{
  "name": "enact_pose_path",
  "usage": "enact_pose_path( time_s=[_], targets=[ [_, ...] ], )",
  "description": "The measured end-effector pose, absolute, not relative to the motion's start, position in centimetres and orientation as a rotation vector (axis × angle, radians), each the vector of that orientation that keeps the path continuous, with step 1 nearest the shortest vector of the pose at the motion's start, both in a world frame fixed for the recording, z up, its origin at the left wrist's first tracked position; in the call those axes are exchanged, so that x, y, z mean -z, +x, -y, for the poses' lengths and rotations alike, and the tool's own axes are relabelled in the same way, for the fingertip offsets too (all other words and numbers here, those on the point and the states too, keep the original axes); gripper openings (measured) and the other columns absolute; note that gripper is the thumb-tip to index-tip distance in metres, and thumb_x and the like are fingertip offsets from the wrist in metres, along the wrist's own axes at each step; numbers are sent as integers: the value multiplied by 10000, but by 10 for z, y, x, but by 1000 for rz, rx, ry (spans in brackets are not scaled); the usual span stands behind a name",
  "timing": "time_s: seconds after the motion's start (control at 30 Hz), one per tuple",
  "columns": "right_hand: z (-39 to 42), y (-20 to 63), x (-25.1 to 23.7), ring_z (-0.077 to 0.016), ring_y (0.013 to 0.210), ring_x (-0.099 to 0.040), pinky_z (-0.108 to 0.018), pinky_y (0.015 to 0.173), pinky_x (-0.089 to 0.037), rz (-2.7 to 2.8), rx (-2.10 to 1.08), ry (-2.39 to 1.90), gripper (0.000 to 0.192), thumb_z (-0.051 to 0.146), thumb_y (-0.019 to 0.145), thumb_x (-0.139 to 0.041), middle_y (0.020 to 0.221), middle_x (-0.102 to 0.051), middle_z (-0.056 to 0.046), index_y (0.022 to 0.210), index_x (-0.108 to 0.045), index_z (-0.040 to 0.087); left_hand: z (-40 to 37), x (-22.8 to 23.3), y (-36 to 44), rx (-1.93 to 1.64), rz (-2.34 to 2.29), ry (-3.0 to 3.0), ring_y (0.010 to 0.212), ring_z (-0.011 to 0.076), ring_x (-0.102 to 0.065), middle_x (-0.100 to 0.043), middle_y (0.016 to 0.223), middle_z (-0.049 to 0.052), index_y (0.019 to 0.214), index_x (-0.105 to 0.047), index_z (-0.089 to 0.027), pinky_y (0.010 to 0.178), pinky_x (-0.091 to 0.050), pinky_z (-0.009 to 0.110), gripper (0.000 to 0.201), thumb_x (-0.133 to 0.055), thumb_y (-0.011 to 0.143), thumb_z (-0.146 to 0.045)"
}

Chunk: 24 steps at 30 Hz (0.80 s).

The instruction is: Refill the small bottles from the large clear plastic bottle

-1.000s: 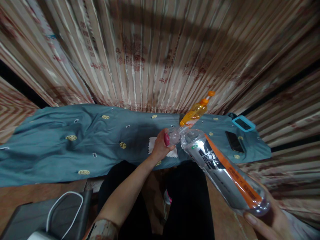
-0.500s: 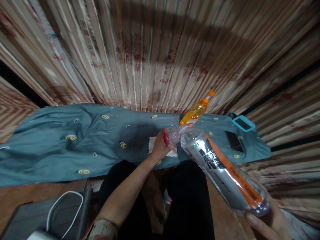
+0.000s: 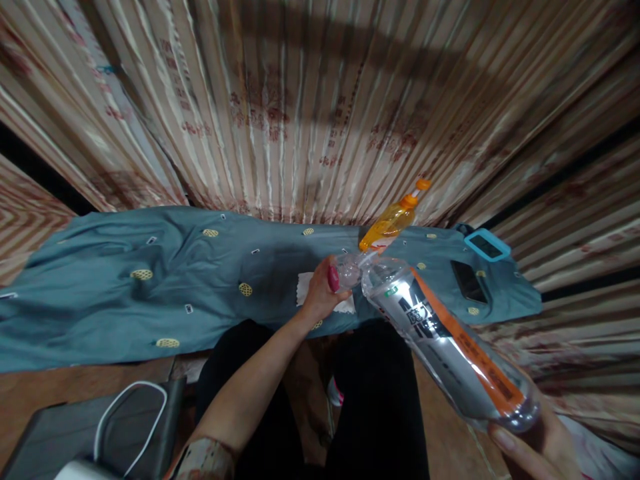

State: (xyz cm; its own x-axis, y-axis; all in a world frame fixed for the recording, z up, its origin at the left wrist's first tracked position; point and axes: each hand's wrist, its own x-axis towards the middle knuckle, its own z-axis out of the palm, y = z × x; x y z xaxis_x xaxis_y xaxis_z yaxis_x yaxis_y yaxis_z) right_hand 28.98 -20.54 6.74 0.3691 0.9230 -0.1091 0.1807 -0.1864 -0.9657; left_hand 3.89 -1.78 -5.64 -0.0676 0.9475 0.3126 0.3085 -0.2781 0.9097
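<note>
The right hand (image 3: pixel 537 447), at the lower right of the frame, is wrapped around the bottom of a big clear bottle (image 3: pixel 450 347). The bottle is tipped, and its top end points at a small clear cup (image 3: pixel 349 272) in the middle of the frame. The left hand (image 3: pixel 323 293) is closed around that cup. Both are over a blue cloth (image 3: pixel 150 280) on the surface. An orange bottle (image 3: pixel 393 223) stands just behind the cup. Two phones (image 3: pixel 477 263) lie to the right.
</note>
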Motion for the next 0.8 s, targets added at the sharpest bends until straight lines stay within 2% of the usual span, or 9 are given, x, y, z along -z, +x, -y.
enact_pose_path(
  time_s=[0.17, 0.3, 0.57, 0.67, 0.8],
  targets=[
    [206, 290, -67, -357, 1448, -469, -362, 1224, -375, 991, -949, -1647, 916, 585, 626, -873, 1456, -602, -65, 1413, -537, 257, 18, 58, 38, -1357, -1368, 1604, 1222, 316, -628, -636, 1327, 108, 1289, -528, -211, 1102, -488, 514, 766, -877, 608, -215],
    [206, 293, -64, -377, 1411, -512, -404, 1172, -454, 999, -928, -1661, 925, 599, 586, -891, 1438, -631, -59, 1395, -568, 288, 17, 59, 38, -1370, -1348, 1606, 1213, 306, -631, -644, 1311, 92, 1286, -528, -222, 1099, -489, 504, 756, -867, 610, -209],
    [205, 290, -68, -377, 1425, -507, -435, 1233, -363, 1010, -918, -1686, 908, 617, 574, -880, 1461, -621, -42, 1390, -578, 356, 16, 60, 38, -1388, -1329, 1612, 1179, 301, -645, -653, 1277, 84, 1248, -529, -221, 1066, -504, 481, 729, -861, 599, -202],
    [203, 293, -64, -360, 1451, -474, -410, 1257, -307, 995, -915, -1672, 920, 612, 557, -893, 1479, -604, -26, 1387, -576, 372, 16, 58, 38, -1396, -1322, 1602, 1176, 301, -644, -657, 1251, 76, 1224, -535, -224, 1067, -502, 483, 702, -859, 601, -196],
    [202, 299, -60, -372, 1402, -523, -405, 1233, -338, 990, -898, -1687, 949, 608, 503, -902, 1415, -643, -38, 1364, -584, 369, 17, 57, 39, -1386, -1312, 1597, 1188, 303, -640, -657, 1251, 80, 1217, -542, -214, 1080, -496, 486, 695, -858, 599, -180]
  ],
)
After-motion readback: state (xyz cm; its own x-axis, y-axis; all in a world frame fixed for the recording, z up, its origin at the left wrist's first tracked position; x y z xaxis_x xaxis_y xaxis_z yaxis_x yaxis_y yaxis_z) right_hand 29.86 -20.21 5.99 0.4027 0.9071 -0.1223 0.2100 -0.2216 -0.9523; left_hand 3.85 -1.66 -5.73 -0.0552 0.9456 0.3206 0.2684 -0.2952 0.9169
